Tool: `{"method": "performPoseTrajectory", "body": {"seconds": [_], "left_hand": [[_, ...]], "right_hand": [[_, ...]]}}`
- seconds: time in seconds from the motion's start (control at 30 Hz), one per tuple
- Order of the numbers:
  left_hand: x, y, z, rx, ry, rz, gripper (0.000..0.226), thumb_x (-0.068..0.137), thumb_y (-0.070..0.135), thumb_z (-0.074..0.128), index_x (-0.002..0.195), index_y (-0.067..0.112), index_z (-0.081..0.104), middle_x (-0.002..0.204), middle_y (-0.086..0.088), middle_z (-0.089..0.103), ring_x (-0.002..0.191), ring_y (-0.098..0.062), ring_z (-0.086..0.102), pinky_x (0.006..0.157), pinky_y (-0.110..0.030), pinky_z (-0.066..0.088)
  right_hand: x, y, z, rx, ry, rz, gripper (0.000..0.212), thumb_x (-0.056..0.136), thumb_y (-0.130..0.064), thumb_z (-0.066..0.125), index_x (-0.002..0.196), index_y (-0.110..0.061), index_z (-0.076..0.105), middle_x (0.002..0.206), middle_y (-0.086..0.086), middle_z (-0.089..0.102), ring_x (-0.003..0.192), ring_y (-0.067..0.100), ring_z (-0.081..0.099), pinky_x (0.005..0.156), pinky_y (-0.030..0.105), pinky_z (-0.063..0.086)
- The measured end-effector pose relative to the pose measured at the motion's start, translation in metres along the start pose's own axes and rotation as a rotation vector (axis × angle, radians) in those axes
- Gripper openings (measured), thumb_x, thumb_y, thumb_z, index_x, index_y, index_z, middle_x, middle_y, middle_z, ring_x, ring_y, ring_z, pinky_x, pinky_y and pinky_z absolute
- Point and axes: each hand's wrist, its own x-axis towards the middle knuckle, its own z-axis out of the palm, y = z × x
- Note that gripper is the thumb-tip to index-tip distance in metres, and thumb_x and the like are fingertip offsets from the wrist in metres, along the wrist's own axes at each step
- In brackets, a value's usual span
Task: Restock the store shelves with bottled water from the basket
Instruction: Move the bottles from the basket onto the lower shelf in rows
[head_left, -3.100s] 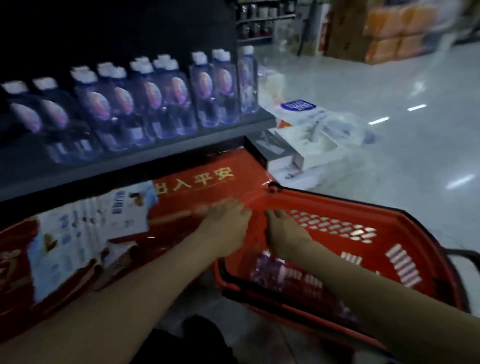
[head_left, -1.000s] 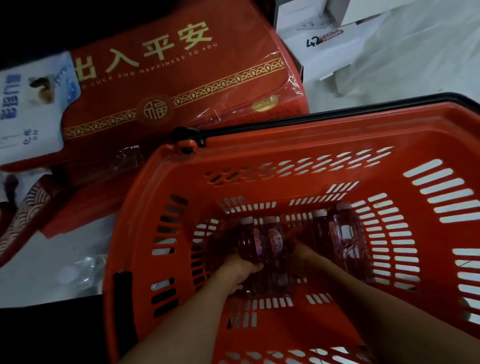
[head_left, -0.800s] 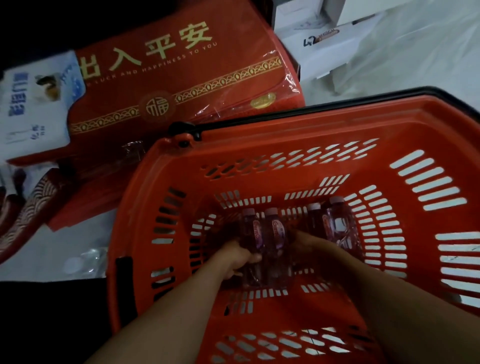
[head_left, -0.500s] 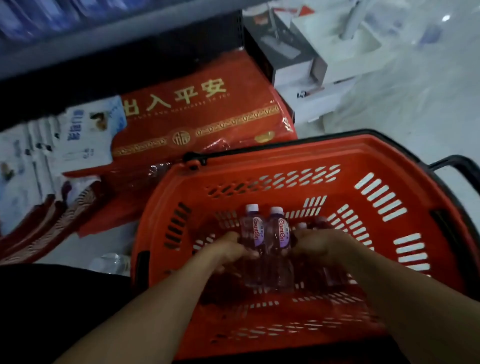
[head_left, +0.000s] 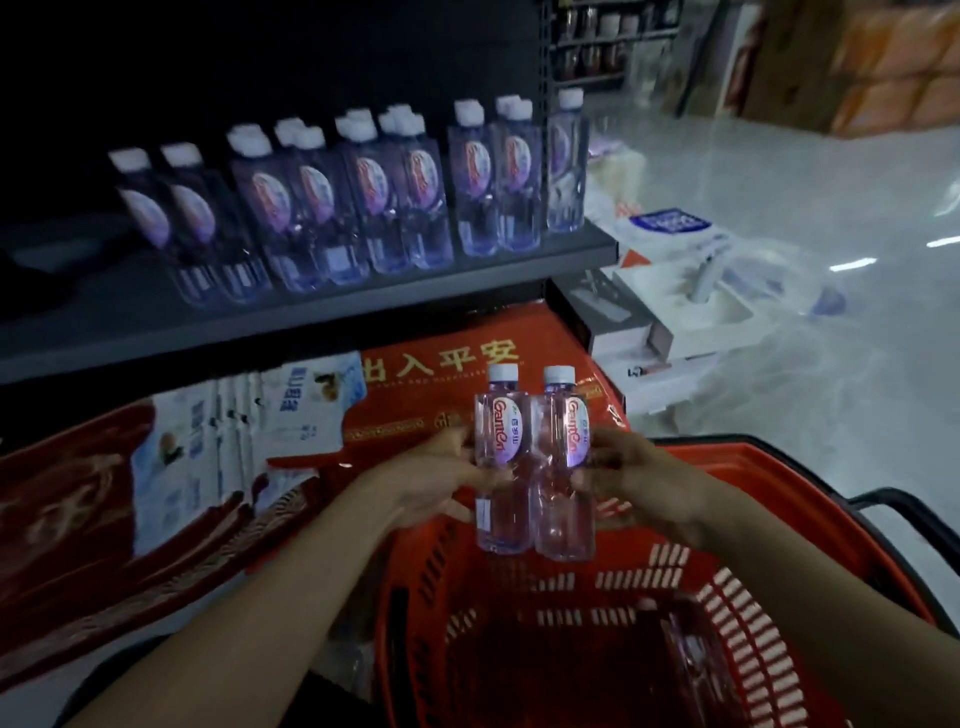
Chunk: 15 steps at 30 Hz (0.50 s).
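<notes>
The person's left grip (head_left: 441, 483) and right grip (head_left: 641, 486) are out in front, above the near-left part of the red basket (head_left: 753, 623). Each is grasping a water bottle. The left bottle (head_left: 501, 467) and the right bottle (head_left: 565, 478) are pressed side by side, their walls touching, clamped from the outside by the fingers of both grips. Both bottles stand upright, long axis vertical, with white caps on top and bases hanging over the basket's slotted wall. Their oval labels face the person.

Higher up and to the left, the grey shelf (head_left: 363, 317) carries a row of shelved bottles (head_left: 374, 208) of the same kind, all standing with caps up. The row runs from the dark left end to the shelf's right edge. Below the shelf, just behind the held pair, lies a red pack (head_left: 441, 374) with gold characters. Low in the basket, near its right wall, another bottle (head_left: 696, 670) shows dimly, and how it lies I cannot tell.
</notes>
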Motion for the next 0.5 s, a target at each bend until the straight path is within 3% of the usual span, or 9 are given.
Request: {"method": "performPoseTrajectory", "body": {"seconds": [0.1,0.2,0.27,0.4,0.5], "left_hand": [[-0.016,0.034,-0.036,0.023,0.061,0.121,0.051,0.081,-0.002,0.073,0.122,0.024,0.056,0.113,-0.004,0.071,0.117,-0.033,0.062,0.098,-0.065,0.044],[-0.033,0.074,-0.071,0.084,0.123,0.211,0.062,0.071,0.010,0.080,0.126,0.026,0.056,0.113,-0.003,0.073,0.116,-0.028,0.063,0.099,-0.067,0.041],[-0.043,0.100,-0.096,0.139,0.155,0.271,0.057,0.076,0.006,0.079,0.124,0.028,0.058,0.113,-0.002,0.073,0.114,-0.025,0.065,0.101,-0.066,0.040],[-0.059,0.127,-0.143,0.163,0.252,0.378,0.056,0.082,0.001,0.074,0.129,0.026,0.057,0.119,0.004,0.070,0.115,-0.021,0.063,0.103,-0.059,0.042],[-0.064,0.124,-0.182,0.084,0.346,0.442,0.052,0.081,-0.003,0.073,0.121,0.027,0.062,0.124,0.002,0.066,0.114,-0.022,0.063,0.099,-0.056,0.048]], "right_hand": [[0.006,-0.043,0.027,0.006,0.086,-0.148,0.043,0.087,0.001,0.067,0.120,-0.025,0.060,0.111,0.004,0.070,0.101,0.021,0.070,0.089,0.049,0.057],[0.018,-0.077,0.055,0.005,0.159,-0.281,0.044,0.087,0.002,0.066,0.123,-0.022,0.060,0.111,0.004,0.070,0.105,0.024,0.068,0.092,0.050,0.055],[0.029,-0.099,0.073,0.033,0.186,-0.355,0.042,0.088,0.004,0.064,0.122,-0.021,0.059,0.112,0.004,0.069,0.103,0.023,0.069,0.086,0.046,0.058],[0.060,-0.138,0.104,0.005,0.190,-0.500,0.045,0.087,0.007,0.063,0.120,-0.023,0.060,0.115,0.002,0.069,0.105,0.026,0.068,0.091,0.055,0.055],[0.092,-0.164,0.134,-0.048,0.170,-0.573,0.043,0.087,0.005,0.064,0.123,-0.018,0.057,0.114,0.005,0.069,0.101,0.025,0.069,0.086,0.043,0.058]]}}
